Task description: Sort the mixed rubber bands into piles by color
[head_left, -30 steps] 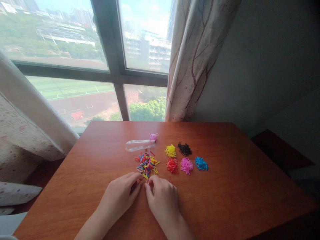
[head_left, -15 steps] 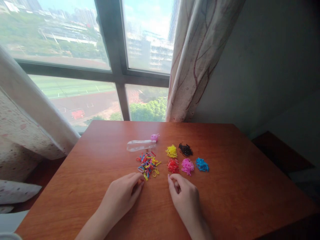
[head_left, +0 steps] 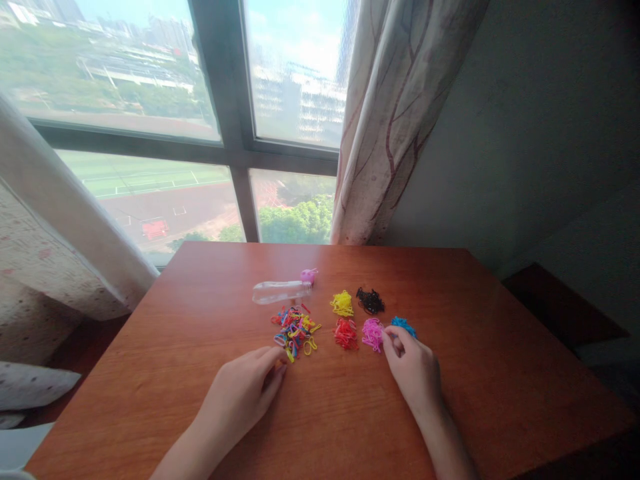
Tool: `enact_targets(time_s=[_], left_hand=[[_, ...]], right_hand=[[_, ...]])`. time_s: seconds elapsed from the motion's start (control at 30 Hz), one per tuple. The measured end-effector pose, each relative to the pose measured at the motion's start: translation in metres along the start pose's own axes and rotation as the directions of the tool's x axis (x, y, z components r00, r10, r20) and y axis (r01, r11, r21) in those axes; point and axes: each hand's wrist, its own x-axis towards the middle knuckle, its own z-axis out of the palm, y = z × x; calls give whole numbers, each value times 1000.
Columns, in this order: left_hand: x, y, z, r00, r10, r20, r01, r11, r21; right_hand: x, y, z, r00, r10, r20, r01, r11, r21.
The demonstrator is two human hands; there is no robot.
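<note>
Right hand (head_left: 413, 367): on the table (head_left: 500, 373), thumb and forefinger pinched together at the near edges of the pink pile (head_left: 373, 333) and blue pile (head_left: 403, 325). We cannot tell whether a band sits in the pinch; it is too small.
Left hand (head_left: 245, 390): palm down, fingers loosely curled and gripping nothing we can see, tips just beside the mixed pile (head_left: 295, 330).
Sorted piles: red pile (head_left: 345, 333), yellow pile (head_left: 342, 303) and black pile (head_left: 370, 301) lie apart from one another.
Bottle (head_left: 280, 291): clear, on its side behind the mixed pile.
Risk, our judgement: pink and blue lie close together, so a knuckle dragging across could blend them. A band released under tension may spring off.
</note>
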Motion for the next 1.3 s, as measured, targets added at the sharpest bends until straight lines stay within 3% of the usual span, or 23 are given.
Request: enact_targets(time_s=[0.33,0.53,0.7,0.83,1.07,1.3], left_hand=[[-1,2,1,1000,10,-8,-10,1000,13],[5,16,1,1000,21,5,-22,995,93],[17,32,-1,999,40,4,-40,981,192],[27,40,-2,998,37,46,-47,967,250],[36,44,2,994,-19,109,-14,955,295],[36,42,-3,999,5,48,-17,964,266]], right_hand=[[-7,-16,-5,1000,10,-17,-8,994,105],[-22,-60,12,987,-117,109,86,965,248],[-34,-82,27,957,-166,240,90,950,298],[-38,-84,27,938,-176,298,82,949,303],[-38,-84,24,936,-205,287,109,941,319],[-38,-83,24,929,-205,309,100,941,325]])
